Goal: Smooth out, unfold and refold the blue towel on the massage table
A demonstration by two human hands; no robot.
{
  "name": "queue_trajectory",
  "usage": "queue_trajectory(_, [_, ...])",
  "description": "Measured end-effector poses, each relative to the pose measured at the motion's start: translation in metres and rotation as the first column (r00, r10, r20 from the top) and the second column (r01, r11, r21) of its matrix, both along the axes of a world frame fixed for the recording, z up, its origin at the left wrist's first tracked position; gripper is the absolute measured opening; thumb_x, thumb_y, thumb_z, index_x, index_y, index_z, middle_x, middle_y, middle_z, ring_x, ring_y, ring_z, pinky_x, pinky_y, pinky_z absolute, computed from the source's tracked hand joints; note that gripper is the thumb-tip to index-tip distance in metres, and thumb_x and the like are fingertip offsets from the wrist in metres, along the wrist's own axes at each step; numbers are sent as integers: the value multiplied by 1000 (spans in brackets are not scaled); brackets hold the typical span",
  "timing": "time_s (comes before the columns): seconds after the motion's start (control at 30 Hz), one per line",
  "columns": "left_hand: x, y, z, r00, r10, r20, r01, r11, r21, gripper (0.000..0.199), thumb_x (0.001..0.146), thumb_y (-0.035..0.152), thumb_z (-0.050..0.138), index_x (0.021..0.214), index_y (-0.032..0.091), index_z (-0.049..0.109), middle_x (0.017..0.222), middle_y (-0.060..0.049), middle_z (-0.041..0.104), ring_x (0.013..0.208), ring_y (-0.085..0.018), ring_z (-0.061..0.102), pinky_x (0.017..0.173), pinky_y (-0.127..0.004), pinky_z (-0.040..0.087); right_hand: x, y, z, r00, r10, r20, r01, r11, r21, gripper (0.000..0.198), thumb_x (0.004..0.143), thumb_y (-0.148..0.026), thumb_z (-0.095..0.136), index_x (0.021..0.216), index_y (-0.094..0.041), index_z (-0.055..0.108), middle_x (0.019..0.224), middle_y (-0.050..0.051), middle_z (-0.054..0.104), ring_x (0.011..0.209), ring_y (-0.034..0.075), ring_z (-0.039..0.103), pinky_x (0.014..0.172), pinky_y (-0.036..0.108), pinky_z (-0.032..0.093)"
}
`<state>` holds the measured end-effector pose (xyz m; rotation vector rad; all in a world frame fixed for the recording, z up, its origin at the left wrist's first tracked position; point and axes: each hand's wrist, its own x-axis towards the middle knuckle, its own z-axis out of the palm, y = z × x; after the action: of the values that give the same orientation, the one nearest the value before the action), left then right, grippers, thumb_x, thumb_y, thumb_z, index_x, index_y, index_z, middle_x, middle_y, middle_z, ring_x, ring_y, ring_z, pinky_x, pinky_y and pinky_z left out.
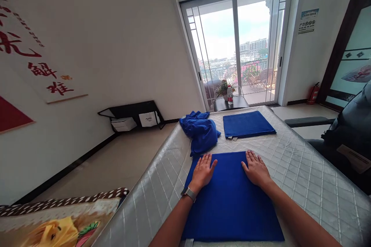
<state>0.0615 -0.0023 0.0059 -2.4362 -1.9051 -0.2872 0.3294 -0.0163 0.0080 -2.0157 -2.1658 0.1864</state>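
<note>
A blue cloth lies spread flat in a rough rectangle on the silver quilted mattress. My left hand rests palm down on its far left corner, fingers stretched forward, a watch on the wrist. On the far right corner lies my right hand, also flat with the thumb apart. Beyond them a second blue cloth, neatly folded, shows a small white tag at its near edge. To its left sits a crumpled heap of blue cloth.
Past the mattress stands a small dark table with a water bottle and a potted plant, before sliding glass doors. A black shelf holds white boxes at the left wall. A patterned blanket lies lower left; a black chair stands right.
</note>
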Motion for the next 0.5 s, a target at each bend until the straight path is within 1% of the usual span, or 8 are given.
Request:
queue_trajectory(0.1, [-36, -2, -4, 998, 65, 9, -66, 998, 18, 77, 100, 60, 8, 150, 7, 34, 156, -15, 35, 146, -26, 28, 119, -47, 25, 0, 0, -1, 1000, 3, 22, -3, 1000, 5, 71, 98, -49, 18, 155, -6, 18, 162, 9, 18, 150, 20, 9, 121, 41, 6])
queue_trajectory(0.17, [-48, -3, -8, 996, 87, 26, -88, 996, 27, 78, 100, 61, 8, 150, 7, 34, 156, -15, 36, 146, -26, 28, 119, -46, 25, 0, 1, -2, 999, 9, 34, -9, 1000, 11, 72, 98, -49, 18, 155, -6, 18, 162, 10, 18, 150, 20, 9, 121, 41, 7])
queue_trajectory(0.23, [-53, -3, -11, 995, 96, 36, -98, 995, 35, 79, 99, 62, 8, 150, 6, 34, 156, -15, 36, 146, -25, 28, 119, -44, 25, 0, 2, -3, 999, 15, 42, -15, 1000, 18, 72, 98, -50, 18, 155, -6, 18, 162, 9, 18, 150, 20, 10, 121, 41, 7])
queue_trajectory(0.33, [-52, -2, -14, 994, 101, 28, -102, 994, 47, 82, 99, 63, 8, 150, 4, 34, 155, -16, 36, 146, -26, 28, 120, -43, 25, 0, 3, -5, 999, 15, 48, -16, 1000, 24, 72, 98, -51, 18, 155, -7, 19, 162, 9, 19, 150, 20, 10, 121, 41, 8])
queue_trajectory(0.5, [-53, 0, -16, 997, 81, 11, -82, 994, 75, 81, 99, 62, 8, 149, 4, 35, 154, -16, 38, 145, -26, 30, 119, -43, 27, 1, 6, -8, 998, 11, 60, -13, 999, 37, 73, 97, -53, 18, 155, -7, 20, 162, 9, 20, 150, 20, 12, 121, 41, 9])
